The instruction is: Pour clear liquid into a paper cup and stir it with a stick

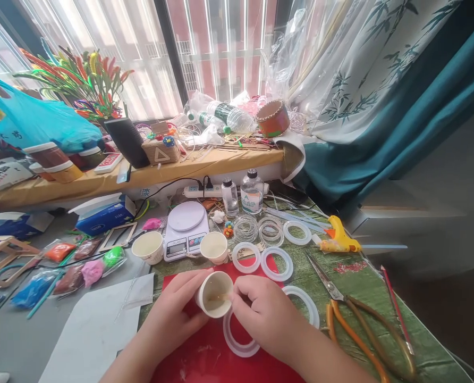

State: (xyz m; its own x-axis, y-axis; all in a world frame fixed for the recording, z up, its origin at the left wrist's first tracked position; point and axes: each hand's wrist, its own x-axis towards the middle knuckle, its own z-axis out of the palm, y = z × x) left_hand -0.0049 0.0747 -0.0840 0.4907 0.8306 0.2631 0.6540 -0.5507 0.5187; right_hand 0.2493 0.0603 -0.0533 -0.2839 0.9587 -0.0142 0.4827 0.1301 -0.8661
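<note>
My left hand [181,306] is wrapped round the left side of a white paper cup [217,282], which tilts so that its inside faces me. My right hand [256,303] pinches a thin stick [223,297] that reaches into the cup, where a little pale liquid shows at the bottom. Beneath both hands lies a red sheet [197,361]. A translucent ring mould [240,348] sits under my right hand, and a larger ring [309,306] is partly hidden behind it. Two more rings [247,257] [277,263] rest just beyond.
Behind the hands stand two paper cups [147,248] [214,247], a white scale [186,229] and two clear bottles [252,194] [229,198]. Scissors [332,290], a yellow glue gun [340,236] and a red pencil [396,308] lie right. Bags of coloured clay [93,271] lie left.
</note>
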